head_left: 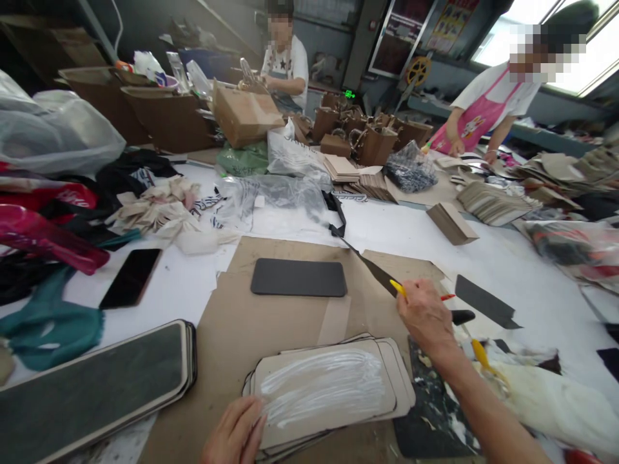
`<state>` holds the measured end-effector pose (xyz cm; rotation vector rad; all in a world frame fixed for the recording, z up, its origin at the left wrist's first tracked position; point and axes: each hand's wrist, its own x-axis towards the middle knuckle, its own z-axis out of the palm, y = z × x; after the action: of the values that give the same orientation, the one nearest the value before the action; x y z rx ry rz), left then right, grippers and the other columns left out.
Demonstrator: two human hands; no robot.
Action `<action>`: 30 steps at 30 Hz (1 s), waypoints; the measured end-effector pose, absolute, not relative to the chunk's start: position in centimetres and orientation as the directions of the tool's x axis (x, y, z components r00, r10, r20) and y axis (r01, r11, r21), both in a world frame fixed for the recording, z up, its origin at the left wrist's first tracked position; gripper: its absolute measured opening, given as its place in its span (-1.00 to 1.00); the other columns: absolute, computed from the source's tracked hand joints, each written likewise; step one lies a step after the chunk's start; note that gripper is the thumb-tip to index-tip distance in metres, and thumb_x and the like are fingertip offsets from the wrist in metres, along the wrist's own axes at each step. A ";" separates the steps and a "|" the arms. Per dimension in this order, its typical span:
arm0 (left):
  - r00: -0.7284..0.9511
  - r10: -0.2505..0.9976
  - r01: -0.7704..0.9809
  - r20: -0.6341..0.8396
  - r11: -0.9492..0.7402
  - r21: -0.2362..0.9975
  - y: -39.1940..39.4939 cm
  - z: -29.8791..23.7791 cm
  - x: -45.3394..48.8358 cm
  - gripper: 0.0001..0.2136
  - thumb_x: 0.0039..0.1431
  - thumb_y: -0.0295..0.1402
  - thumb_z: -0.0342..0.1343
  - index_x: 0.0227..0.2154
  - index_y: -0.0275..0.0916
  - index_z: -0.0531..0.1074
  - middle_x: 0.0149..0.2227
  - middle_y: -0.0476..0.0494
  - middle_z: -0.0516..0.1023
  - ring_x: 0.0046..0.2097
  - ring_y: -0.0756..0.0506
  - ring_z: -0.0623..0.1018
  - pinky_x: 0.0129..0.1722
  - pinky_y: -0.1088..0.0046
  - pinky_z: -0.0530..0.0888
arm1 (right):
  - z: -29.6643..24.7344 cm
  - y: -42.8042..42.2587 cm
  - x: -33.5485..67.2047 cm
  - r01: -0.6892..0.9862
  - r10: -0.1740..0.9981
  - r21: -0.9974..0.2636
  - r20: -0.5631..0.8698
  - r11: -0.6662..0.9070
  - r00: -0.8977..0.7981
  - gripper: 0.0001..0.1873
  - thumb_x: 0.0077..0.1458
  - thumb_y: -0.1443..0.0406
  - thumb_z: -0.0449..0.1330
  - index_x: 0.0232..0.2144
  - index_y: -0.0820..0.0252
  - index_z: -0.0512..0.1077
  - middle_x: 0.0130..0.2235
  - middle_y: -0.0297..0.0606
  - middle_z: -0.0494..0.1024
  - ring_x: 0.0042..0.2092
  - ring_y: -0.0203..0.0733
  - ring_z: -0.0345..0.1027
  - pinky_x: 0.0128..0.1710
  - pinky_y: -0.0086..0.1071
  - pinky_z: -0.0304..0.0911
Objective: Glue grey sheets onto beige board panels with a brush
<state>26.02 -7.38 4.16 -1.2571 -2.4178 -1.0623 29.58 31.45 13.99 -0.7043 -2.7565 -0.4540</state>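
My right hand (pixel 425 316) is closed around a slim tool (pixel 397 287) with a yellow end on its left and a red tip on its right; its kind is hidden by the fingers. At the near-left end of a stack of beige boards (pixel 396 380), my left hand (pixel 236 428) grips the edge of the top board (pixel 333 386). White streaks of glue-like paste cover that rounded board. Behind the stack, a dark grey rounded panel (pixel 298 278) lies flat on brown cardboard (pixel 227 322). Beneath my right forearm is a paste-smeared black sheet (pixel 425 412).
Long dark-topped panels (pixel 111 380) are stacked at left, near a phone (pixel 131 278) and teal cloth (pixel 53 316). A yellow-handled tool (pixel 483 357) and dark strip (pixel 486 301) lie right. Beyond stand cardboard boxes (pixel 246 113) and two people, one in a pink apron (pixel 476 122).
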 end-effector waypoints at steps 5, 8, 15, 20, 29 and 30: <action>-0.865 0.408 0.432 0.291 0.313 0.846 -3.0 5.6 23.7 -0.78 0.11 -0.22 0.05 -0.24 -0.21 0.42 -0.28 -0.15 0.54 -0.29 -0.08 0.55 -0.28 0.38 0.53 | 22.5 28.9 33.2 0.304 0.217 0.086 0.522 0.949 -0.825 -0.66 0.20 0.13 -0.17 -0.31 0.14 0.33 -0.40 -0.18 0.43 -0.38 -0.18 0.32 -0.41 -0.35 0.18; -0.934 0.356 0.002 -0.038 0.112 0.994 -0.4 6.7 21.1 -0.67 0.04 -0.16 0.11 -0.18 -0.25 0.39 -0.18 -0.24 0.53 -0.19 -0.12 0.54 -0.22 0.33 0.50 | 26.3 26.9 35.3 0.301 0.288 -0.061 0.517 0.952 -0.806 -0.57 0.16 -0.05 -0.16 -0.37 0.07 0.33 -0.56 -0.29 0.37 -0.57 -0.27 0.22 -0.54 -0.37 0.11; -0.837 0.500 -0.417 -0.224 -0.314 0.853 2.0 13.3 17.7 -0.54 -0.11 -0.18 0.24 -0.11 -0.24 0.38 -0.14 -0.19 0.51 -0.17 -0.03 0.48 -0.21 0.50 0.40 | 29.9 22.5 38.5 0.535 0.626 -0.336 0.293 0.775 -0.723 -0.52 -0.03 -0.18 -0.05 -0.55 0.07 0.23 -0.70 -0.40 0.23 -0.64 -0.25 0.11 -0.60 -0.36 0.05; -0.800 0.542 -0.470 -0.257 -0.301 0.830 0.3 14.6 18.3 -0.71 -0.28 -0.19 0.32 -0.52 -0.28 0.47 -0.50 0.02 0.48 -0.49 0.09 0.36 -0.51 0.59 0.30 | 27.8 22.6 39.6 0.589 0.694 -0.440 0.122 0.678 -0.709 -0.64 -0.01 -0.04 0.03 -0.55 0.11 0.23 -0.69 -0.43 0.20 -0.61 -0.29 0.06 -0.58 -0.40 0.02; -0.806 0.455 -0.457 -0.378 -0.073 0.887 -2.5 13.3 18.7 -0.62 -0.37 -0.13 0.33 -0.52 -0.32 0.46 -0.69 0.15 0.23 -0.62 0.15 0.09 -0.65 0.61 0.03 | 22.6 23.4 39.5 0.569 0.682 -0.680 -0.137 0.462 -0.718 -0.58 -0.04 -0.05 0.10 -0.61 0.16 0.20 -0.68 -0.45 0.19 -0.61 -0.36 0.03 -0.61 -0.45 -0.06; -0.796 0.455 -0.475 -0.399 -0.061 0.878 -2.7 13.1 18.7 -0.61 -0.37 -0.12 0.33 -0.52 -0.33 0.45 -0.71 0.17 0.18 -0.62 0.15 0.07 -0.65 0.60 0.00 | 22.2 23.5 39.3 0.573 0.673 -0.682 -0.157 0.455 -0.722 -0.56 -0.05 -0.06 0.10 -0.62 0.16 0.19 -0.67 -0.44 0.20 -0.61 -0.37 0.03 -0.61 -0.46 -0.06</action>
<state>18.73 -2.69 13.13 0.0330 -2.4261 -2.9136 39.34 23.51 22.22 -1.1038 -2.5622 1.1199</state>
